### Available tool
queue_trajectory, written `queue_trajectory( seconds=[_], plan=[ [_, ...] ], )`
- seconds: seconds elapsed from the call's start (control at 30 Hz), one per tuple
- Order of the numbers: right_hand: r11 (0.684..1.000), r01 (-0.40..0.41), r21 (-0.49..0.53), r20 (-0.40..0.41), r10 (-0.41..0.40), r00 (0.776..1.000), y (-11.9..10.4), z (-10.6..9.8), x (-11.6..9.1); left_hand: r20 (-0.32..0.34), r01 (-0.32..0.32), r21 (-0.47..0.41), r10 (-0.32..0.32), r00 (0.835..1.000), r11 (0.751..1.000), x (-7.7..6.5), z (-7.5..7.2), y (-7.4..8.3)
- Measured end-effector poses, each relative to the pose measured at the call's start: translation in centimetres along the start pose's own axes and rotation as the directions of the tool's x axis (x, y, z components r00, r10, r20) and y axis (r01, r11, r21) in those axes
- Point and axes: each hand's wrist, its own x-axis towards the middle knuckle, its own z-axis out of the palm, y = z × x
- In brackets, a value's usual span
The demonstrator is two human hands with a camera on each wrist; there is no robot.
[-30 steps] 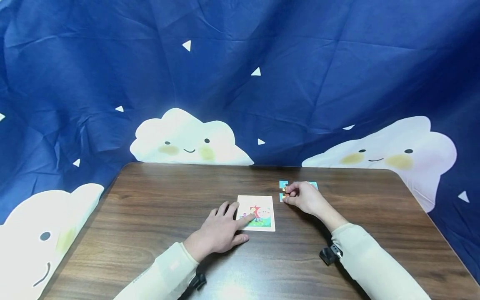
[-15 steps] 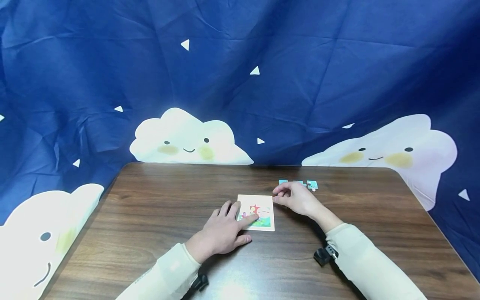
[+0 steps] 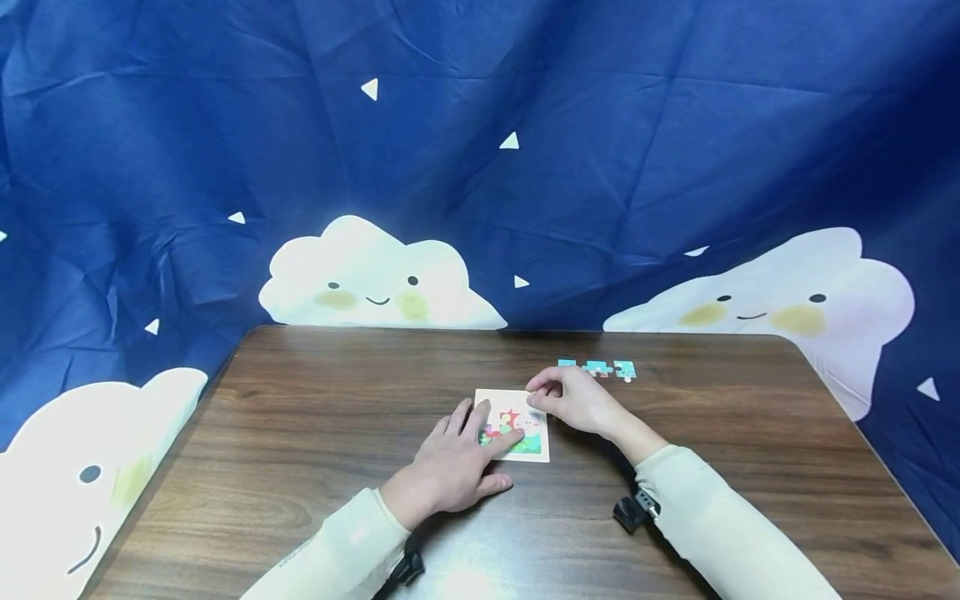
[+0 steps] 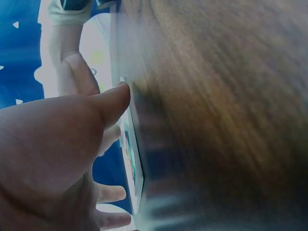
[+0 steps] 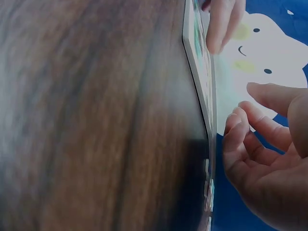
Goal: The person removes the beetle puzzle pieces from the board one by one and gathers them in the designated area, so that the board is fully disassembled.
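Note:
On the table lies a square puzzle board (image 3: 512, 451) with a pale frame and a partly filled coloured picture. My left hand (image 3: 452, 463) rests at its left side, fingers spread and the index finger stretched over the picture. My right hand (image 3: 577, 403) is over the board's upper right corner, thumb and fingertips close together. A small yellowish bit shows at these tips in the head view, apparently a puzzle piece; the right wrist view does not show it clearly. Behind this hand lie loose blue puzzle pieces (image 3: 597, 367); the hand may cover others.
The brown wooden table (image 3: 337, 400) ends at a blue curtain (image 3: 570, 192) printed with white clouds. The loose pieces lie near its far edge, right of the board.
My right hand has moved left from the loose pieces to the board's corner, uncovering the row of blue pieces. My left hand has slid slightly right across the board.

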Motion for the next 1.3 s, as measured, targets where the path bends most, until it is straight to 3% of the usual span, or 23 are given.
queue_trajectory(
  seconds=[0.43,0.93,1.3],
  plan=[
    [1.000,-0.018,0.019,0.049,0.017,0.999,-0.1,1.3,0.7,0.007,-0.054,0.026,0.054,0.999,0.998,0.2,0.2,0.2],
    [1.000,0.004,0.030,0.084,-0.007,0.996,-0.3,1.7,0.8,-0.037,-0.058,0.053,0.060,0.997,0.997,0.4,0.4,0.3],
    [0.992,0.029,-0.119,0.131,-0.013,0.991,-0.7,1.8,0.8,-0.039,-0.060,0.082,0.063,0.997,0.995,0.5,0.4,0.3]
  ],
)
